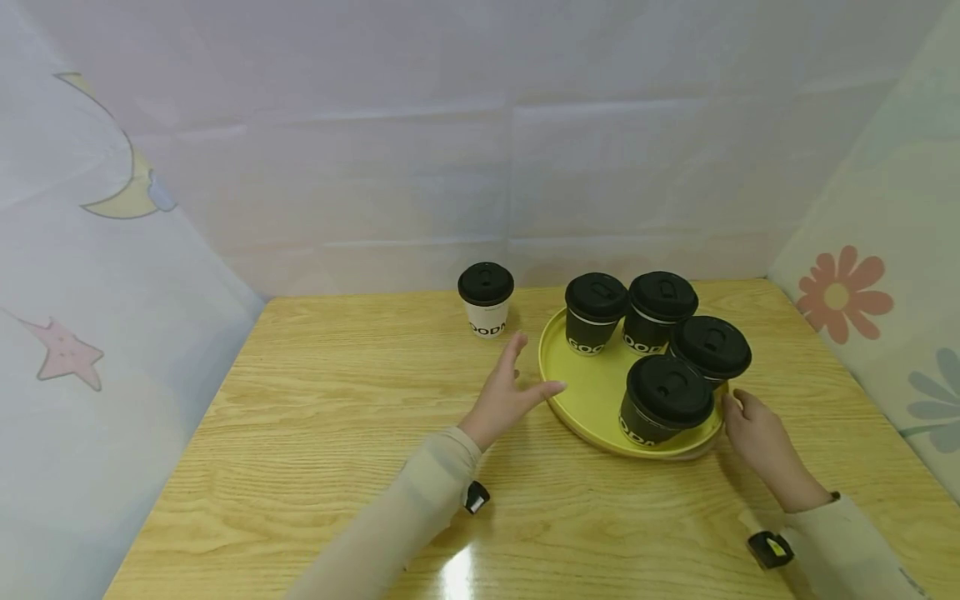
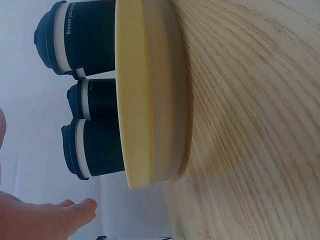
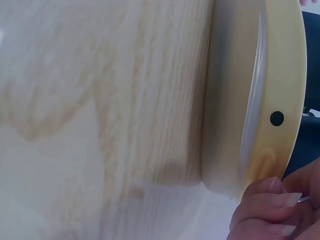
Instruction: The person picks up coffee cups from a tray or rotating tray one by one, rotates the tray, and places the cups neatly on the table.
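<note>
Several black paper cups [image 1: 663, 400] with black lids stand upright on a round yellow tray [image 1: 579, 390]. Under the tray a pale round base [image 2: 170, 100] shows in the left wrist view. My right hand [image 1: 761, 442] is at the tray's right edge, its fingers curled at the outside of the rim and the thumb over the top, pinching it. At the tray's left side my left hand [image 1: 501, 398] is held with fingers and thumb spread, holding nothing; the thumb tip overlaps the rim in the head view. A white paper cup [image 1: 487, 318] with a black lid stands beyond the left fingertips.
Everything stands on a wood-grain table [image 1: 337, 400]. A pale sheet [image 1: 480, 167] hangs along its back edge, with printed sheets at both sides. A black dot [image 3: 276, 118] marks the tray's outer wall near my right fingers.
</note>
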`<control>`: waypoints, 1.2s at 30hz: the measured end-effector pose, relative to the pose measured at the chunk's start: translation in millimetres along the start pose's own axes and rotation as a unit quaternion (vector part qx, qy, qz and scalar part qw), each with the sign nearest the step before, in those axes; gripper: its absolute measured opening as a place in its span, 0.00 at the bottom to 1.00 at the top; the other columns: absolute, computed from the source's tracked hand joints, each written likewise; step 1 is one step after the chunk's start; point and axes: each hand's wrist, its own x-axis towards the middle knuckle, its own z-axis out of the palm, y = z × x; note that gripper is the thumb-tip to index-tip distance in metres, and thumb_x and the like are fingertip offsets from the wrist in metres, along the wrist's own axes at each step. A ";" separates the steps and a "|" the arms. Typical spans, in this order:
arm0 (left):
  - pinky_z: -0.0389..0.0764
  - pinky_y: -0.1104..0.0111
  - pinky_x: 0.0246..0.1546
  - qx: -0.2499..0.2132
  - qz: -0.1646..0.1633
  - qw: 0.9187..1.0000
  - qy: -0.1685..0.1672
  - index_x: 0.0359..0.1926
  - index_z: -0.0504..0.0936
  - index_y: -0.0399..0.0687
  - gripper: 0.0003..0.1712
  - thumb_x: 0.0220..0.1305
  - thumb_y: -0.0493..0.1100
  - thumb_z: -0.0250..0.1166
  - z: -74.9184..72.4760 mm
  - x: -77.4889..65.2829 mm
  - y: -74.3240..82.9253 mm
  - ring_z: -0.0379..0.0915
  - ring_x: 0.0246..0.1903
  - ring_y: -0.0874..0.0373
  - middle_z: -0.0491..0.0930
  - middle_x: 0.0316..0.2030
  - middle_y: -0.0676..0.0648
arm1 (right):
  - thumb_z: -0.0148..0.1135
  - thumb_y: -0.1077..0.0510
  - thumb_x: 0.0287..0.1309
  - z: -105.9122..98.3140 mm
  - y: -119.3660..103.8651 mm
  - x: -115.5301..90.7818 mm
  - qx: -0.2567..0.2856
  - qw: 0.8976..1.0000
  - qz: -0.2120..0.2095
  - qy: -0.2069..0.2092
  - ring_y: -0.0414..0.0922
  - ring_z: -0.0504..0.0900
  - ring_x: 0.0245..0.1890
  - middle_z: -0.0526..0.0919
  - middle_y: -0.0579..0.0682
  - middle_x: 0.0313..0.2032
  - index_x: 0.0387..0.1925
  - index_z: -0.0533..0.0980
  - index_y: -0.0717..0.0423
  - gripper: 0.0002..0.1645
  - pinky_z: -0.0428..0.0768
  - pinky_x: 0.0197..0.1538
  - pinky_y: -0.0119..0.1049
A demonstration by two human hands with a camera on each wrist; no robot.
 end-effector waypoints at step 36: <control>0.54 0.57 0.69 0.020 0.006 0.999 -0.032 0.77 0.40 0.43 0.56 0.62 0.47 0.70 21.2 4.5 9.9 0.46 0.72 0.50 0.48 0.74 0.44 | 0.23 0.56 0.75 -0.4 1.7 5.2 -0.004 1.000 -0.011 0.003 0.76 0.67 0.51 0.67 0.84 0.48 0.60 0.51 0.91 0.35 0.68 0.52 0.68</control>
